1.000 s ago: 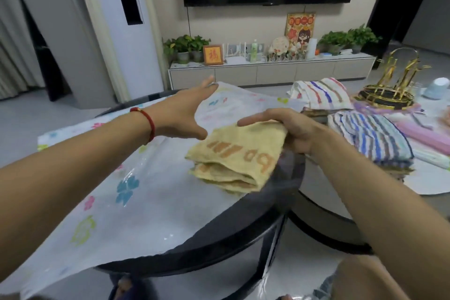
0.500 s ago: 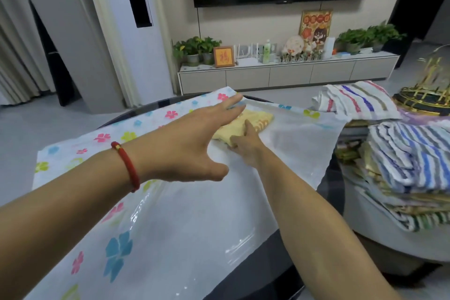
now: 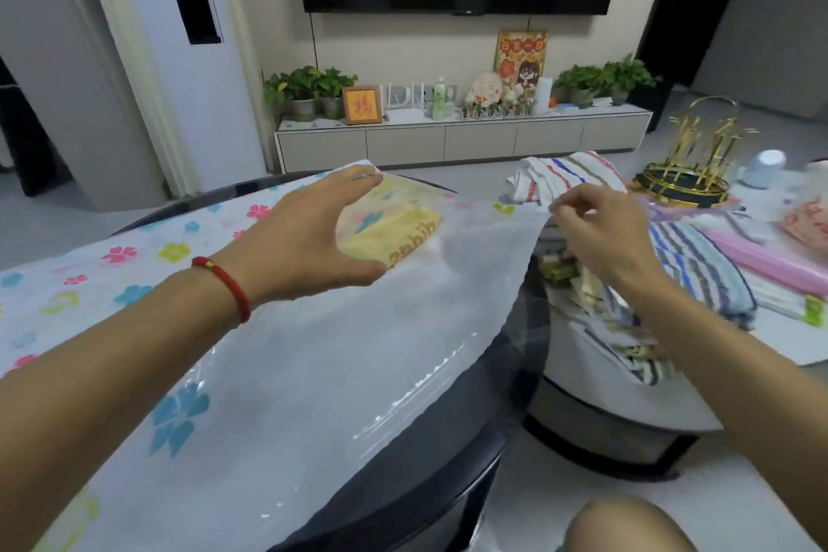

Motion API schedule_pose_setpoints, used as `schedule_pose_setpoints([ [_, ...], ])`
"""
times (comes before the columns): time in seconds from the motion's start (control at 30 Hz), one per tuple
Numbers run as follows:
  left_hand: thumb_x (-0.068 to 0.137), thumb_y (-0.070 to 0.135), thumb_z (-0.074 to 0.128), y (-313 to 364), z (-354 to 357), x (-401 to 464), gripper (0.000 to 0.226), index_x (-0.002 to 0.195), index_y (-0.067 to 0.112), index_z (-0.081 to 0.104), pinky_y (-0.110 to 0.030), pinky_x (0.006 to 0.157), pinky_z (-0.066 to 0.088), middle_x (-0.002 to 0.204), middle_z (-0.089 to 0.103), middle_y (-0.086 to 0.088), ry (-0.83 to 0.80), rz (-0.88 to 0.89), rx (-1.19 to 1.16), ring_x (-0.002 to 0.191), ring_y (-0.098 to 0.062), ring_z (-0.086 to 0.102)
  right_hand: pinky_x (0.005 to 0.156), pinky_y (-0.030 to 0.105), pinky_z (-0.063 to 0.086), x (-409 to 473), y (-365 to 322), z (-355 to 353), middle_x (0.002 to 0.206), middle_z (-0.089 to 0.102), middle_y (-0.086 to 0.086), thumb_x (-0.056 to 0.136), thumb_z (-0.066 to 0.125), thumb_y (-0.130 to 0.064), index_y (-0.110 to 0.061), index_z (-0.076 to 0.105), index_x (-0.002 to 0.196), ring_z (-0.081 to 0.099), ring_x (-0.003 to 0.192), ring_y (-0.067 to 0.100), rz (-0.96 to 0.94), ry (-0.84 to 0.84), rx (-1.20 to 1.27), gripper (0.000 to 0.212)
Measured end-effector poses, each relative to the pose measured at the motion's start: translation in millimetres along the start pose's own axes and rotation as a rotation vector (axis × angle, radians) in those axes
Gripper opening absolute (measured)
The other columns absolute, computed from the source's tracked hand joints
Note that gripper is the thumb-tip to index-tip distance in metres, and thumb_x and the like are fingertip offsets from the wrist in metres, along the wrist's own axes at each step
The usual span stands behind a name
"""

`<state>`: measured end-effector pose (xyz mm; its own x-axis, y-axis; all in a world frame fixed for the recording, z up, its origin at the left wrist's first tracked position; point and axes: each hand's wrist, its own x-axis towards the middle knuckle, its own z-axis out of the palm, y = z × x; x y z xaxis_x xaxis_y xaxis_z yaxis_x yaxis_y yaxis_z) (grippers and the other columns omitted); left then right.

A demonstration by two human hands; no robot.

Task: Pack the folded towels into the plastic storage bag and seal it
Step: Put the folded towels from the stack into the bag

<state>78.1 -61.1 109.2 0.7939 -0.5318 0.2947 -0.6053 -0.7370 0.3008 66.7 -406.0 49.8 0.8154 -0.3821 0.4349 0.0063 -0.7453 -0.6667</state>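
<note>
A large plastic storage bag (image 3: 313,372), clear with coloured flower prints, lies spread over the round black table (image 3: 425,484). Inside it, near the far end, a folded yellow towel (image 3: 398,238) shows through the plastic. My left hand (image 3: 304,247) reaches over the bag with straight fingers at its raised far edge and the thumb spread beneath. My right hand (image 3: 600,238) is outside the bag, fingers loosely curled and holding nothing, above a stack of folded striped towels (image 3: 699,264) on the right.
Another striped towel (image 3: 569,179) lies behind my right hand. The stack sits on a low white table (image 3: 605,394) with a gold rack (image 3: 690,175) and a pink item (image 3: 770,260). A TV cabinet with plants stands at the back. My knee (image 3: 627,524) shows at the bottom.
My right hand carried the yellow towel into the bag, left it deep inside, then drew back out to the right over the striped stack. My left hand stayed at the bag's far edge.
</note>
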Motion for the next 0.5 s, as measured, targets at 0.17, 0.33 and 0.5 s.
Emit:
schedule_pose_setpoints([
  [0.17, 0.067, 0.049, 0.081, -4.5, -6.3, 14.1, 0.096, 0.15, 0.032, 0.037, -0.036, 0.114, 0.034, 0.156, 0.036, 0.013, 0.054, -0.04, 0.019, 0.138, -0.013, 0.039, 0.107, 0.047, 0.044, 89.4, 59.7, -16.7, 0.138, 0.057, 0.025, 0.105, 0.05, -0.02, -0.016, 0.064, 0.136, 0.051, 0.129, 0.043, 0.207, 0.034, -0.433, 0.035],
  [0.33, 0.066, 0.052, 0.081, -8.5, -6.9, 34.9, 0.09, 0.145, 0.035, 0.043, -0.036, 0.109, 0.037, 0.151, 0.041, 0.013, 0.103, -0.056, 0.037, 0.133, -0.014, 0.043, 0.111, 0.056, 0.043, 137.3, 82.2, 6.3, 0.139, 0.058, 0.025, 0.107, 0.048, -0.021, -0.021, 0.061, 0.138, 0.052, 0.128, 0.046, 0.355, -0.134, -0.411, 0.034],
  [0.5, 0.064, 0.052, 0.081, -14.8, -0.1, 38.9, 0.087, 0.142, 0.038, 0.046, -0.027, 0.1, 0.036, 0.144, 0.044, 0.017, 0.11, -0.037, 0.037, 0.127, -0.008, 0.046, 0.105, 0.051, 0.048, 161.4, 94.3, 8.8, 0.13, 0.064, 0.024, 0.094, 0.074, -0.025, -0.023, 0.068, 0.13, 0.057, 0.121, 0.046, 0.328, -0.163, -0.499, 0.036],
])
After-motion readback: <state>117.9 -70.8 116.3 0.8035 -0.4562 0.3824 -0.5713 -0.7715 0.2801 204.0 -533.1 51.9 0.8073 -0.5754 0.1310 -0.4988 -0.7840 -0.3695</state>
